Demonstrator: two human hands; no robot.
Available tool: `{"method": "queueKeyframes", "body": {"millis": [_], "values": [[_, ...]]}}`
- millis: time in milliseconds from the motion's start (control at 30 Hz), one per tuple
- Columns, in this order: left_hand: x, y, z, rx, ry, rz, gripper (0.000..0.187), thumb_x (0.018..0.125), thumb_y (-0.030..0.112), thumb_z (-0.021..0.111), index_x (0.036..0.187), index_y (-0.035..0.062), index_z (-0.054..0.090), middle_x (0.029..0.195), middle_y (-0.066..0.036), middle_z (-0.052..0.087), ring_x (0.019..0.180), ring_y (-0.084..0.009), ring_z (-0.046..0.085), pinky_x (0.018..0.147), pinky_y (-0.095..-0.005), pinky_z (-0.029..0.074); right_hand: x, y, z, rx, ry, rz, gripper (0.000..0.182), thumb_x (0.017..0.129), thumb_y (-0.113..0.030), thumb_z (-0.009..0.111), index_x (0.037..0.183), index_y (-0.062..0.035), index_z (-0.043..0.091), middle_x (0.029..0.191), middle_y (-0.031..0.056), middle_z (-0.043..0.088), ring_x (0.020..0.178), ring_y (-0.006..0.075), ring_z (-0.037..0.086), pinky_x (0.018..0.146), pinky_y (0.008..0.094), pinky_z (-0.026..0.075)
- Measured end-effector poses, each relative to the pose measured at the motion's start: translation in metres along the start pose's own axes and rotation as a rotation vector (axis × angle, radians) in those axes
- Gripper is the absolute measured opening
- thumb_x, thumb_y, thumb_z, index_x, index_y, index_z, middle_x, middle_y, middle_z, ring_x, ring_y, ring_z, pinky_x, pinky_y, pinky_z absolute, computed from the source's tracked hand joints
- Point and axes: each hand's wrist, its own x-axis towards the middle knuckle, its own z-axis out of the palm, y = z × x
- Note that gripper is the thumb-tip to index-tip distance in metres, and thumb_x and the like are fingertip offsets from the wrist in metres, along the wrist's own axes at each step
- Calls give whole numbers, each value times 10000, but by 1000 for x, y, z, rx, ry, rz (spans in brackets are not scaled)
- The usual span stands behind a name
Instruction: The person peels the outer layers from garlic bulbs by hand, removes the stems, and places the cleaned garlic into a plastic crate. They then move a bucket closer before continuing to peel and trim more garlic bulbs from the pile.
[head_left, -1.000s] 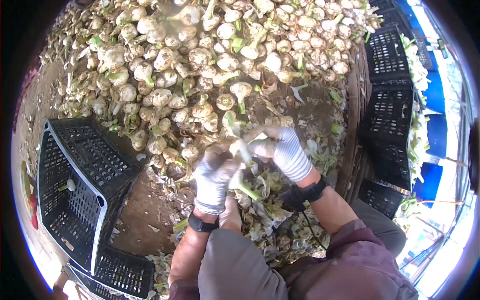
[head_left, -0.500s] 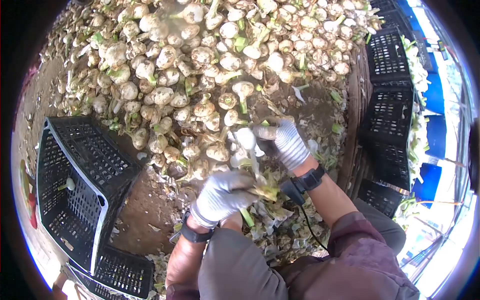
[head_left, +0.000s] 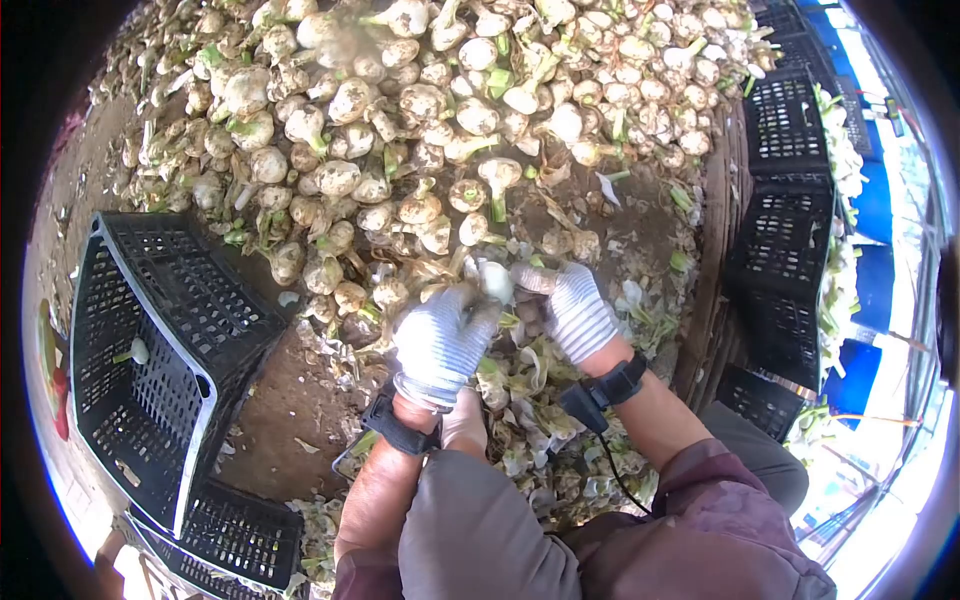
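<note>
From my end of the feed, I take this for a farm produce-handling site, perhaps a shed or a covered yard. What tells me is the big heap of soil-marked bulbs (head_left: 337,178), many with green stalks, lying straight on a bare earth floor (head_left: 280,440). I see dry skins and leaf trimmings (head_left: 540,430) strewn thickly about, a slotted black crate (head_left: 205,285) at the left, and more black crates (head_left: 785,228) lined up at the right, beyond weathered boards (head_left: 705,300). Past them, blue panels (head_left: 875,285) stand against bright, daylight-like glare.
</note>
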Motion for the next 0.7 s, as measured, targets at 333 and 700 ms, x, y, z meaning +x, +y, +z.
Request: {"method": "queueKeyframes", "body": {"millis": [333,700], "values": [[-10,-5,0,-115,46,-76,333,741,170,702,1004,-18,621,832,-163,648,728,-208,638,680,-291,502,-5,11,-12,236,17,97,146,822,-183,652,851,-47,607,620,39,573,467,156,538,362,307,407],[-3,-40,14,-360,12,-261,137,764,103,636,843,-2,675,688,-68,638,604,-116,569,554,-260,454,-9,17,-5,261,-135,86,184,826,-195,642,855,-18,600,621,31,568,448,136,518,380,254,414]]}}
